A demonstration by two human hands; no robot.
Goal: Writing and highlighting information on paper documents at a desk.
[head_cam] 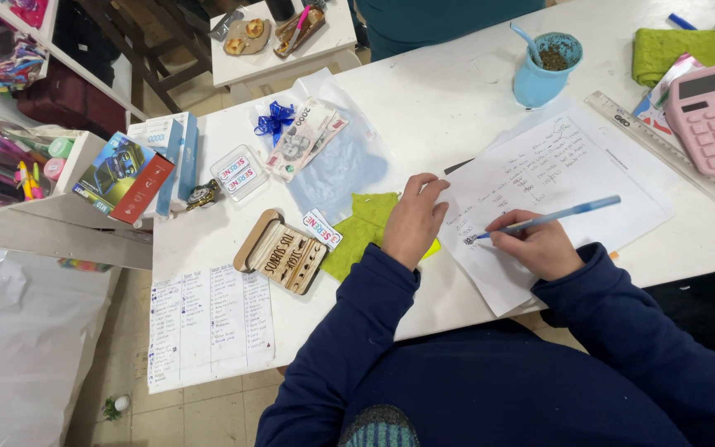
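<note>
The right hand (539,246) is closed around a slim translucent blue pen (552,218), its tip on a handwritten white paper sheet (573,178). The left hand (414,222) lies flat, fingers loosely curled, on the sheet's edge and a green felt cloth (366,219). Both rest on a smooth white counter (448,99). An engraved wooden box (281,252) lies nearby, above a tiled floor (208,418).
</note>
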